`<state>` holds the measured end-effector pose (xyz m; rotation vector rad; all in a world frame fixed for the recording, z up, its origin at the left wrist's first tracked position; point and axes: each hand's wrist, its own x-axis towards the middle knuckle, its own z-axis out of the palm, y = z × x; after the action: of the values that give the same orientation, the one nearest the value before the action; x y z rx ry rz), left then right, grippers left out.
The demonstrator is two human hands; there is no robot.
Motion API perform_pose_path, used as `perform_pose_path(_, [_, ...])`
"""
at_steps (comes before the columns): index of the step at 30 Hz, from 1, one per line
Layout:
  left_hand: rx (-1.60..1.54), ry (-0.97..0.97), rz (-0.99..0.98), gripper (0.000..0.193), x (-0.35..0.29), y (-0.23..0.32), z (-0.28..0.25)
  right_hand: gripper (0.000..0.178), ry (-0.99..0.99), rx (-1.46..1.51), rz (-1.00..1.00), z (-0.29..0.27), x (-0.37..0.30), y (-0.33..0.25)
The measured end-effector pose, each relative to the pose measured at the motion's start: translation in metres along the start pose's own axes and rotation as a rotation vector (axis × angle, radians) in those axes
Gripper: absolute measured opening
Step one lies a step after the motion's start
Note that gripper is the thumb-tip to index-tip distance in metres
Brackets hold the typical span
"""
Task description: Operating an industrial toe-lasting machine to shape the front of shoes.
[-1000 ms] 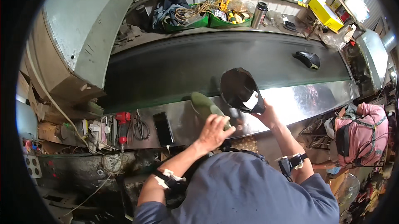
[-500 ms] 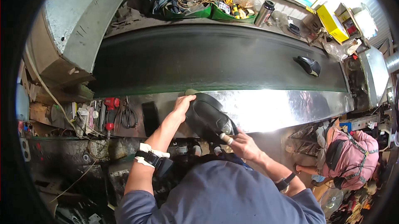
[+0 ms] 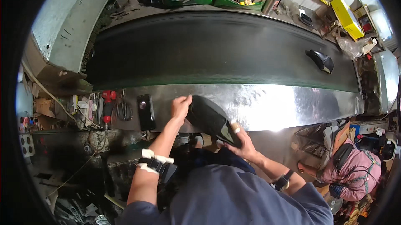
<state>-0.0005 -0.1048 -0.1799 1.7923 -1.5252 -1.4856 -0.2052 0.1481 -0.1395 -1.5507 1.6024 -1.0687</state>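
Note:
A black shoe point(image 3: 209, 116) is held slantwise between my two hands over the front edge of the shiny metal ledge point(image 3: 259, 106). My left hand point(image 3: 180, 107) is closed on its far left end. My right hand point(image 3: 244, 142), with pale tape round a finger, grips the near right end, beside a grey-green patch on the shoe. The shoe's smooth dark side faces up, and its opening is turned out of sight. Some fingers are hidden behind it. Another black shoe point(image 3: 321, 61) lies on the right part of the dark conveyor belt point(image 3: 209, 49).
Left along the ledge lie a black phone point(image 3: 146, 112), scissors point(image 3: 124, 109) and a red power tool point(image 3: 108, 104). Behind the belt stand green bins point(image 3: 188, 1) and a steel flask point(image 3: 272, 0). A person in pink point(image 3: 355, 168) is at the lower right.
The shoe has been rolled over between my hands: its opening faced up before, and a smooth side does now. The whole view has shifted slightly.

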Motion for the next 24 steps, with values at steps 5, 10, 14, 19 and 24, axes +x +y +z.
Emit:
perform_pose_path(5, [0.261, 0.12, -0.046, 0.075, -0.042, 0.042, 0.046, 0.087, -0.084, -0.154, -0.086, -0.009, -0.029, 0.029])
perform_pose_path(10, [0.329, 0.27, -0.021, 0.056, -0.033, 0.027, 0.053, 0.094, -0.094, -0.021, -0.195, -0.003, -0.022, 0.052])
perform_pose_path(14, [0.162, 0.322, 0.005, 0.043, -0.037, 0.011, 0.036, 0.1, -0.226, 0.07, -0.04, -0.013, -0.023, 0.018])
perform_pose_path(19, [-0.04, 0.303, 0.08, 0.037, -0.094, 0.029, -0.019, 0.097, -0.351, 0.762, 0.476, -0.02, 0.031, -0.029])
perform_pose_path(24, [-0.086, 0.554, 0.267, 0.041, -0.166, 0.01, -0.088, 0.069, -0.42, 0.745, 0.626, 0.037, 0.068, -0.108])
